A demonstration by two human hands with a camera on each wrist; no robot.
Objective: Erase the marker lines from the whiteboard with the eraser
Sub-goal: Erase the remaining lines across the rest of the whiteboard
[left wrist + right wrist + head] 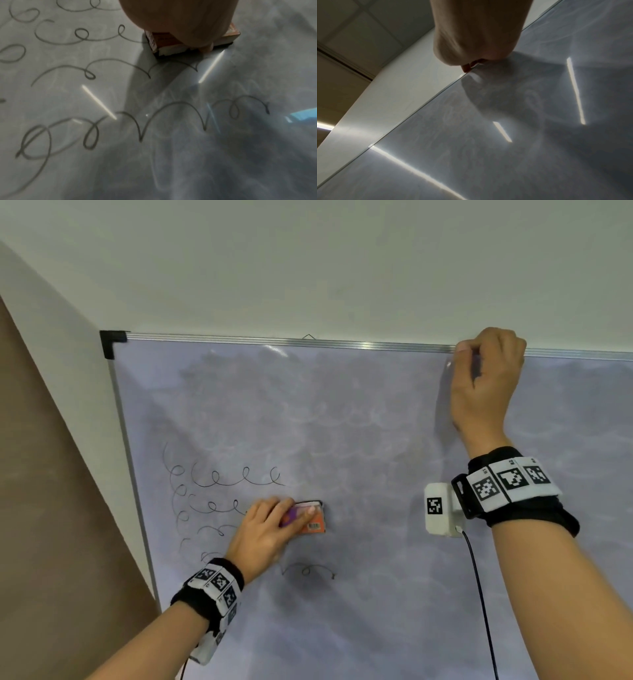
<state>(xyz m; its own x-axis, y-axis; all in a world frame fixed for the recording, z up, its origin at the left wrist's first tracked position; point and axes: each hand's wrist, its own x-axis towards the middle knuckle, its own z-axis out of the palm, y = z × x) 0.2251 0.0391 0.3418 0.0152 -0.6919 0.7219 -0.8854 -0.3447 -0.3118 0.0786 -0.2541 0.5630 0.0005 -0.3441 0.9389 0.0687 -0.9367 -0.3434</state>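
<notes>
The whiteboard (376,440) hangs on a wall, smeared grey over most of its face. Looping black marker lines (233,479) run across its lower left, and a short stroke (308,570) lies lower down. My left hand (291,515) grips an orange eraser (313,520) and presses it flat on the board, just right of the loops. In the left wrist view the eraser (164,40) sits under my left hand (180,20), above more marker lines (171,108). My right hand (469,354) curls its fingers over the board's top frame (342,342). The right wrist view shows the right hand (477,33) at that edge.
A black corner cap (111,340) marks the board's top left. A brown panel (51,508) stands left of the board, with pale wall (308,268) above it. A black cable (479,594) hangs from the right wrist camera. Ceiling tiles (359,27) show in the right wrist view.
</notes>
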